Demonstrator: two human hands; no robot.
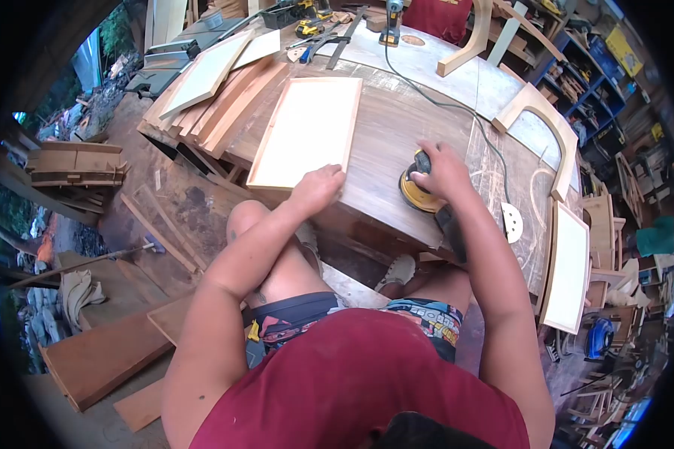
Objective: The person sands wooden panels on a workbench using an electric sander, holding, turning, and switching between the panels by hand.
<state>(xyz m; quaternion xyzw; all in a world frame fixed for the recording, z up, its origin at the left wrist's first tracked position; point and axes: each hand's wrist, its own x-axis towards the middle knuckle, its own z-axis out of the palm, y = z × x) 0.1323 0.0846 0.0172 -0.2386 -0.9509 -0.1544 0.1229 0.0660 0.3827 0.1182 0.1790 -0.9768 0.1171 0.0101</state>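
A pale rectangular framed panel (pixel 305 131) lies on the wooden workbench (pixel 386 138), its near edge by the bench's front. My left hand (pixel 320 188) is closed on the panel's near right corner, fingers curled over the frame. To the right, my right hand (pixel 445 170) wraps round the top of a yellow and black orbital sander (pixel 421 196). The sander rests on the bench top, apart from the panel, with a dark dust canister (pixel 451 228) towards me. My palm hides part of the sander's body.
Boards (pixel 236 101) and another framed panel (pixel 206 75) are stacked at the left. Curved wooden pieces (pixel 543 123) stand at the right, near a white sanding disc (pixel 512 223). A cable (pixel 442 103) crosses the bench. A cordless drill (pixel 391 22) stands at the back.
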